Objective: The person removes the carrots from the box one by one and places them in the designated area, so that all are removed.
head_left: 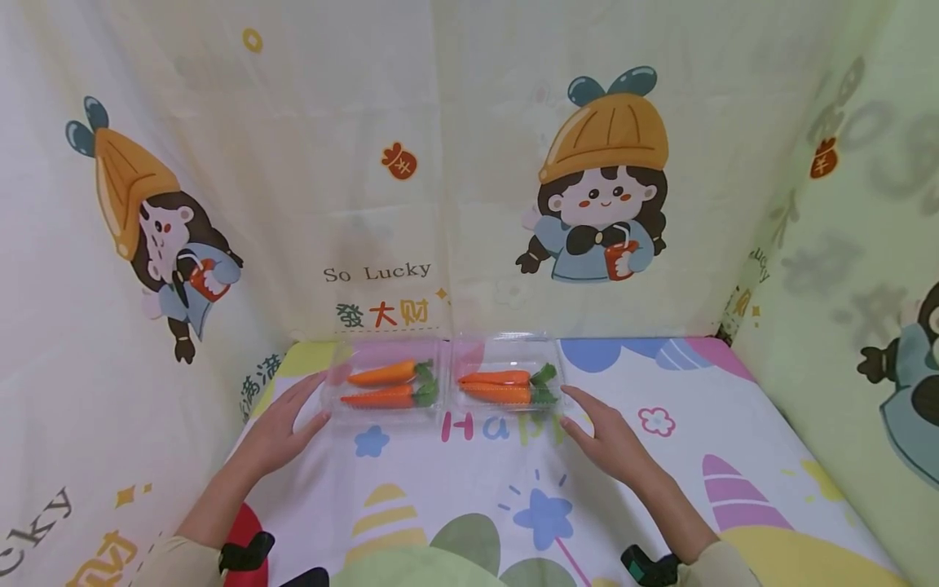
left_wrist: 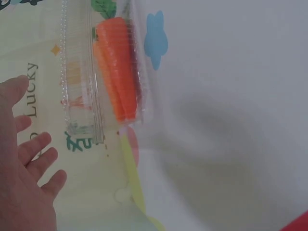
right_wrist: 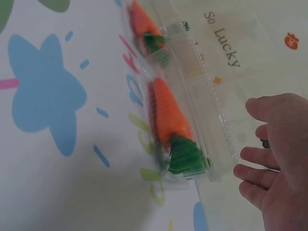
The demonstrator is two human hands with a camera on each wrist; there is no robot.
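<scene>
Two see-through plastic boxes stand side by side at the back of the table. The left box point(head_left: 389, 352) has two orange carrots point(head_left: 377, 397) with green tops lying in it, tips to the left. In the right box point(head_left: 506, 350) lie two more carrots point(head_left: 495, 395), pointing the same way. My left hand point(head_left: 282, 428) is at the left box's outer side, fingers spread and holding nothing. On the other side, my right hand point(head_left: 609, 436) has its fingertips close to the right box's outer edge, its grasp empty. Both wrist views show the fingers loosely extended.
A white printed cloth point(head_left: 455, 481) with coloured shapes covers the table. Cream printed curtains point(head_left: 484, 302) rise behind the boxes and on both sides. Black wrist-worn devices point(head_left: 247, 553) show at the sleeves.
</scene>
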